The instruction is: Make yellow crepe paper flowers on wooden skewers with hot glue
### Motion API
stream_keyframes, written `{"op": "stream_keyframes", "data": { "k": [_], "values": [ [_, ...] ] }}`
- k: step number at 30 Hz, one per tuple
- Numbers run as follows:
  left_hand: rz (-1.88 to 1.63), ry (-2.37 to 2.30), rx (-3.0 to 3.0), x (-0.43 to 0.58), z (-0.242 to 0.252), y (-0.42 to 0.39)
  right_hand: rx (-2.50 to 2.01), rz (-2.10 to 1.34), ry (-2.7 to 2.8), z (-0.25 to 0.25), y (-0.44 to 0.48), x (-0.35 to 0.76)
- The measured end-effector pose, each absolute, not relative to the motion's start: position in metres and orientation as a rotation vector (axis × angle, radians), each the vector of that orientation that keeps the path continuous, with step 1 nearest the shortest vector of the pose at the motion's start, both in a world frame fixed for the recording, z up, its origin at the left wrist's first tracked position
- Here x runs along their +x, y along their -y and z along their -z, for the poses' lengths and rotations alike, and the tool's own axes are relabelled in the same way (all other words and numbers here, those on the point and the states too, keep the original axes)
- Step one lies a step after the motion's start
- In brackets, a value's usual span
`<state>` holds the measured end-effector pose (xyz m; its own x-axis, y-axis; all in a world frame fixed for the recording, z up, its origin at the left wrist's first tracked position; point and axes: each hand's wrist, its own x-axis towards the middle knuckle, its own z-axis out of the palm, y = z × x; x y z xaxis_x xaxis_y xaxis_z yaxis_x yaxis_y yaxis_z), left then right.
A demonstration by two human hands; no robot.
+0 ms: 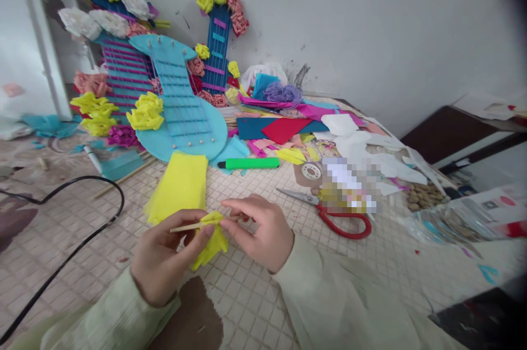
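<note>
Both hands meet over the near middle of the table around a thin wooden stick (183,227) and a yellow crepe paper piece (214,248). My left hand (164,256) pinches the paper against the stick between thumb and fingers. From the right, my right hand (261,234) has its thumb and fingers closed on the paper and the stick's other end. Part of the paper hangs down below the stick. Just beyond my left hand lies a stack of yellow crepe paper sheets (181,182). Red-handled scissors (343,223) rest to the right of my right hand.
A green marker (253,163) lies behind the hands. Blue cardboard instrument shapes (181,92) with strings and paper flowers (146,111) lean at the back. Coloured paper scraps, purple yarn (282,93) and white sheets (366,146) clutter the rear right. A black cable (88,234) curves on the left.
</note>
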<state>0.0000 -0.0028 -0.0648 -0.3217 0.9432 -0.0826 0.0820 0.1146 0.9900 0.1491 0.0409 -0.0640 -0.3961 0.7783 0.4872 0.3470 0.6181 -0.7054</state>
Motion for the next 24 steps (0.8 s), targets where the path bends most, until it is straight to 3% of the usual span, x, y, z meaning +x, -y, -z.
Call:
{"op": "stream_keyframes", "data": {
  "k": [10, 24],
  "values": [
    [-1.348, -1.518, 1.002, 0.0010, 0.0639, 0.0028, -1.093, -0.769, 1.795, 0.0645, -0.0358, 0.1470],
    [-1.332, -1.416, 0.895, -0.0025, 0.0654, -0.0024, -0.998, -0.747, 1.935, 0.0668, -0.0403, 0.1505]
  ]
}}
